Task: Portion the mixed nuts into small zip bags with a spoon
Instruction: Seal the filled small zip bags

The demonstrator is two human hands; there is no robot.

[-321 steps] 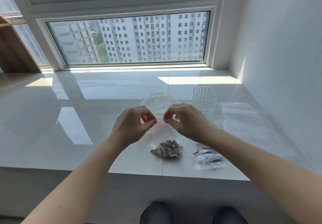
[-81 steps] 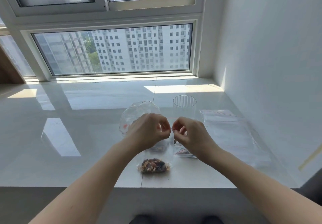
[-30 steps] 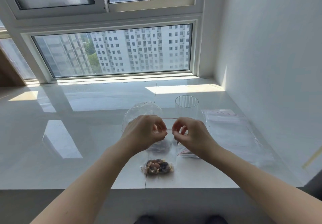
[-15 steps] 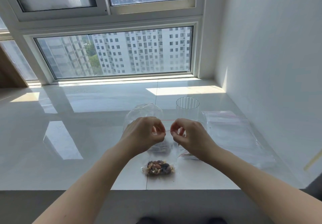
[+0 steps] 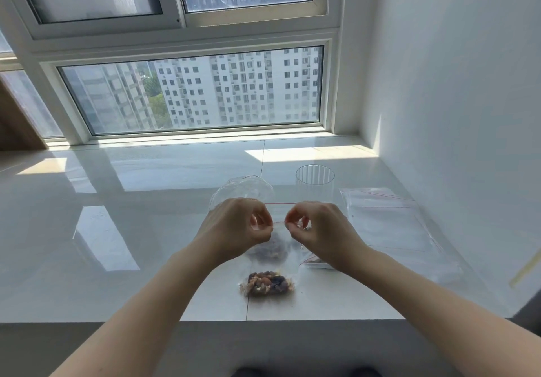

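Above the near edge of the white worktop (image 5: 146, 230), a small clear zip bag (image 5: 279, 247) hangs between the two hands, its red zip line stretched across at the top and a dark clump of mixed nuts (image 5: 270, 284) sagging at its bottom, just over the worktop. The left hand (image 5: 237, 227) pinches the top strip at one end with thumb and curled fingers; the right hand (image 5: 316, 227) pinches the other end the same way. Both hands are raised off the worktop, knuckles toward the camera, close together but not touching.

Behind the hands sits a crumpled clear bag (image 5: 243, 189), partly hidden by the left hand. A ribbed clear cup (image 5: 314, 181) stands upright behind the right hand. Just under the right wrist lies another small bag (image 5: 314, 262) with dark contents, mostly covered. To the right a stack of flat empty zip bags (image 5: 386, 224) lies on the worktop near the wall. A window (image 5: 193, 92) runs along the far edge.
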